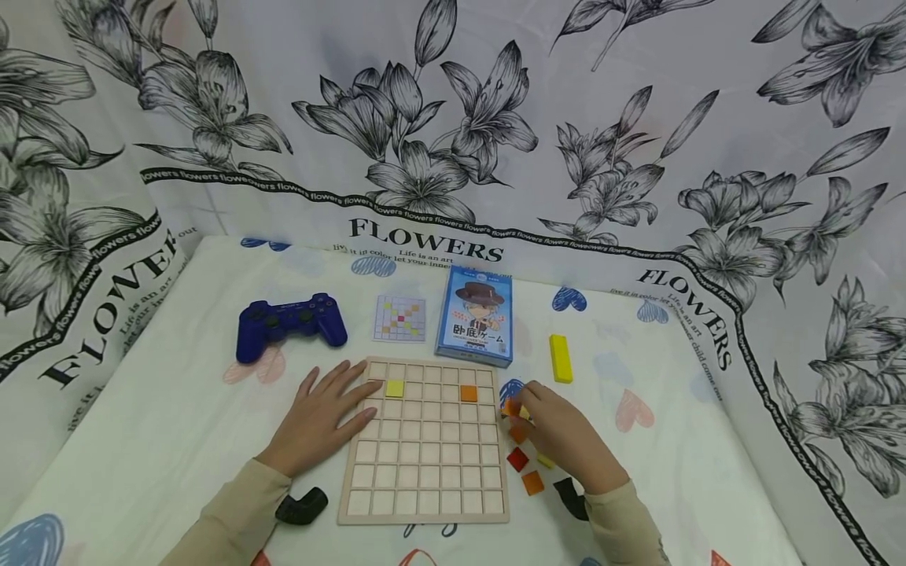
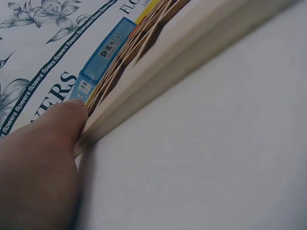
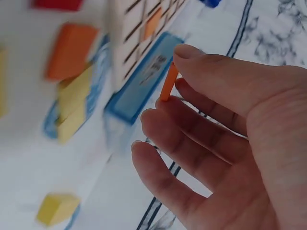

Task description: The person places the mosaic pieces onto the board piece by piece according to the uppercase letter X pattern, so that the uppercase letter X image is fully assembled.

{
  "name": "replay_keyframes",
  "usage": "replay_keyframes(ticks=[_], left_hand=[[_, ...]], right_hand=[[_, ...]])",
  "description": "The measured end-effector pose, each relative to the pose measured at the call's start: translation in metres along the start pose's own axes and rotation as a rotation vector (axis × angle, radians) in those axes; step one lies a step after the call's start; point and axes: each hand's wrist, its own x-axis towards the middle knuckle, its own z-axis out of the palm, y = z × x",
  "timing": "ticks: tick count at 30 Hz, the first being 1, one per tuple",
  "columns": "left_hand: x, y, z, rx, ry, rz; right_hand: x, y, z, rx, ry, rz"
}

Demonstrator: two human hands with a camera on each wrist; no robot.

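Note:
A wooden grid board (image 1: 432,520) lies on the white cloth, with a yellow tile (image 1: 395,388) and an orange tile (image 1: 469,393) in separate cells near its far edge. My left hand (image 1: 318,420) rests at the board's left edge, fingers spread, fingertips touching the frame. To the right of the board, my right hand (image 1: 559,428) pinches another small orange tile (image 3: 168,82) between thumb and fingertips. Beneath and beside that hand lie several loose tiles, among them a red tile (image 1: 518,458), an orange one (image 1: 532,483) and a yellow one, partly covered by the hand.
Behind the board stand a blue game controller (image 1: 290,324), a card with a coloured grid pattern (image 1: 399,318) and a blue box (image 1: 476,317). A yellow block (image 1: 561,358) lies to their right. A flower-printed curtain (image 1: 453,102) closes off the back and sides.

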Motion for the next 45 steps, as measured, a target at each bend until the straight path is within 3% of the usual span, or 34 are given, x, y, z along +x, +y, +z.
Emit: replay_keyframes(ticks=[6, 11, 17, 23, 30, 45], left_hand=[[0.0, -0.001, 0.001, -0.005, 0.005, 0.009], [0.0, -0.002, 0.001, -0.003, 0.014, 0.012], [-0.001, 0.001, -0.001, -0.015, -0.004, -0.003], [-0.001, 0.001, -0.002, -0.022, -0.011, 0.002], [-0.001, 0.0, -0.002, -0.026, 0.011, 0.01], [0.0, -0.002, 0.001, -0.002, 0.034, 0.018]], right_hand=[[0.034, -0.026, 0.001, -0.003, 0.006, -0.143], [0.057, -0.05, 0.011, 0.031, -0.037, -0.24], [0.075, -0.069, 0.028, 0.024, -0.098, -0.288], [0.082, -0.077, 0.036, 0.017, -0.074, -0.323], [0.089, -0.087, 0.036, -0.028, -0.113, -0.329], [0.088, -0.088, 0.036, -0.026, -0.096, -0.328]])
